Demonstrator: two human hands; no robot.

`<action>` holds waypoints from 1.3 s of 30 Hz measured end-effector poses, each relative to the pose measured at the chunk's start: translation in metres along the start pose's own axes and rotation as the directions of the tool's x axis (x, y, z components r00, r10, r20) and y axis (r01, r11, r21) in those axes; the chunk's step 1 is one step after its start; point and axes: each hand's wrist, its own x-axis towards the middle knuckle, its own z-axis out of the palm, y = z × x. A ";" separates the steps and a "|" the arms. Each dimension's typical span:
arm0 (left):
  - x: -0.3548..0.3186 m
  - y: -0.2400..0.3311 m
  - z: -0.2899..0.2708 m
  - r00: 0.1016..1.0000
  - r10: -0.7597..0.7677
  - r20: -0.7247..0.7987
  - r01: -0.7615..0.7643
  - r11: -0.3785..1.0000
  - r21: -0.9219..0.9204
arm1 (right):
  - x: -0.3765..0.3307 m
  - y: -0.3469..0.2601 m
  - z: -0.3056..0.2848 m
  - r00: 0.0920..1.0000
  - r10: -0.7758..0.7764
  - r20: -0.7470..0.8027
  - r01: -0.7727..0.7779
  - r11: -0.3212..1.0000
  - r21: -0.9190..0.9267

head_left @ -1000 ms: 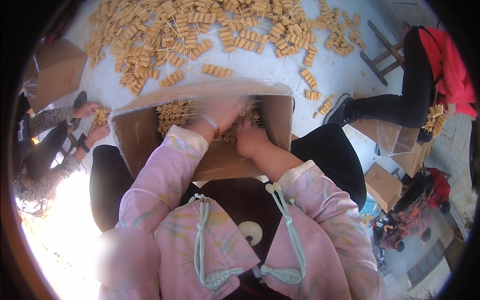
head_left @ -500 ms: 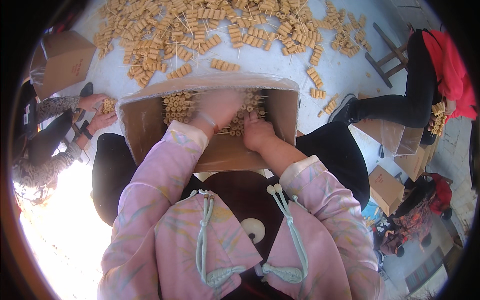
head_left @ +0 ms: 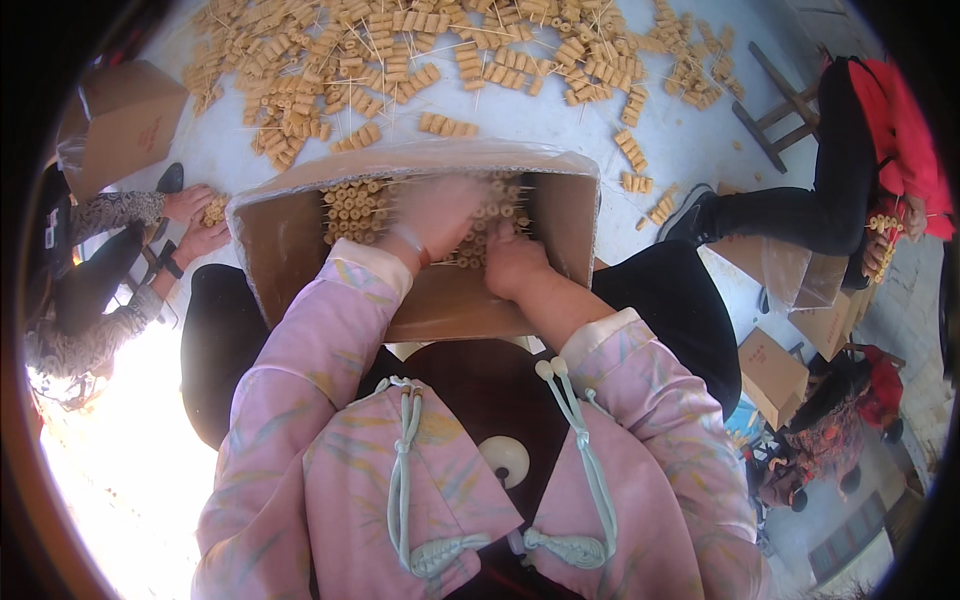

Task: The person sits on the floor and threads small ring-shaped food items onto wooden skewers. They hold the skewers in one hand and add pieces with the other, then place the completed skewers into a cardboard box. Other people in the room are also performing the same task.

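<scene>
1. Your left hand [head_left: 440, 215] is inside the open box [head_left: 450, 318], over the middle of the stacked food skewers [head_left: 352, 210]. It is smeared by blur; cannot tell whether the fingers are apart, together or clamped on anything.
2. Your right hand [head_left: 515, 262] is also inside, beside the left, fingertips up against the ringed roll ends. Back of the hand hides the palm side; cannot tell if it grips.
3. Skewers in the box: hollow ends face you, thin sticks showing between. Your hands and wrists cover the middle; depth of the stack not visible.
4. Clear plastic [head_left: 410, 158] along the far rim; its extent inside is unclear.
5. Loose skewers [head_left: 400, 60] heaped on the pale table [head_left: 560, 150] beyond, cut off at the top edge.
6. At left, a co-worker's hands [head_left: 197, 238] hold rolls, partly covered by fingers.
</scene>
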 end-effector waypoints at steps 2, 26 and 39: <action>-0.007 0.001 -0.012 0.992 -0.077 0.098 0.074 0.997 0.035 | 0.001 -0.001 0.000 1.000 0.001 0.002 -0.001 0.999 0.034; -0.011 -0.015 0.040 0.985 -0.141 0.099 0.132 0.986 0.100 | -0.004 -0.005 -0.001 1.000 0.021 -0.008 -0.021 1.000 0.002; -0.007 -0.007 0.035 0.996 -0.082 0.032 0.078 0.992 0.103 | -0.018 -0.002 -0.011 0.921 0.041 -0.387 0.044 0.977 0.208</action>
